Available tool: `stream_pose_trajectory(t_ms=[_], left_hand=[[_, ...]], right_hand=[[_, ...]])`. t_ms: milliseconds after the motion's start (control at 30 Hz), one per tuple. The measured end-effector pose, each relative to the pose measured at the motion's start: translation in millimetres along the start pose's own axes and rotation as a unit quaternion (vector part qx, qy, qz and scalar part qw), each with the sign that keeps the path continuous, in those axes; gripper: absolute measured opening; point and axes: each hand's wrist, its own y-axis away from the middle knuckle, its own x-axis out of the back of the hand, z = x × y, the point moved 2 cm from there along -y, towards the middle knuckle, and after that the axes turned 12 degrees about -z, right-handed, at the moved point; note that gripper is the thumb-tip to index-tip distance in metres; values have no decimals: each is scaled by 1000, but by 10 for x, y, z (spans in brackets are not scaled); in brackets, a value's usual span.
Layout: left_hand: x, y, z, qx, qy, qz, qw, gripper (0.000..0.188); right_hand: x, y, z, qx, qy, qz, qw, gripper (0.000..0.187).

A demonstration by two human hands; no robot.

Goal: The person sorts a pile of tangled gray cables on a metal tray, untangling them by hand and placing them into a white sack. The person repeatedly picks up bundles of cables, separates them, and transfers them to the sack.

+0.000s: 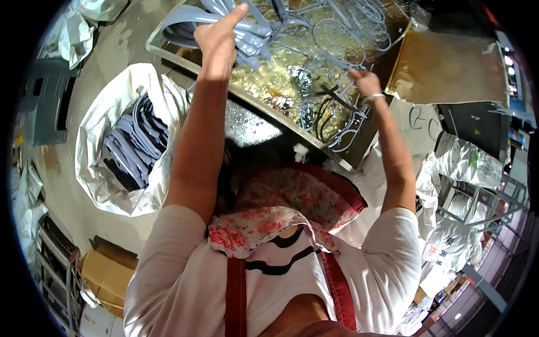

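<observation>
My left hand (218,40) is closed round a bundle of grey-blue plastic hangers (252,35), its thumb sticking out at the top. The bundle hangs over the left end of a metal-rimmed tray (269,112) with a shiny, rippled, wet-looking bottom. Toward the tray's right side, my right hand (366,83) has its fingers curled at a thin grey hanger (337,63); the fingertips are partly hidden. Just below that hand lie a black hanger (336,96) and several loose grey ones (343,137). More thin grey hangers (359,28) are tangled at the tray's far side.
At my left stands an open white sack (90,151) holding stacked grey and black hangers (132,146). A brown board (449,67) sits beyond my right hand. A cardboard box (106,281) is at the lower left, a grey plastic crate (50,101) at the far left. Wrapped bundles (466,163) lie at the right.
</observation>
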Motion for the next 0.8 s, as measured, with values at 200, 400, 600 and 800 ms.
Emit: stream_pose_trajectory(t_ms=[200,400,600,800], left_hand=[[-20,-116,-333,70,-208,-56,974,19],[-387,229,-556,122,-139,-298,937,24],[-436,294,-471,166,-86,-344,920,22],[-118,-42,-440,240,163,-255,922,15]], right_hand=[[814,777,-665,102,125,2,987,43],[687,759,-1907,295,168,-74,938,39],[753,806,-2336,244,209,-48,946,50],[369,372,-846,195,-190,14,962,70]])
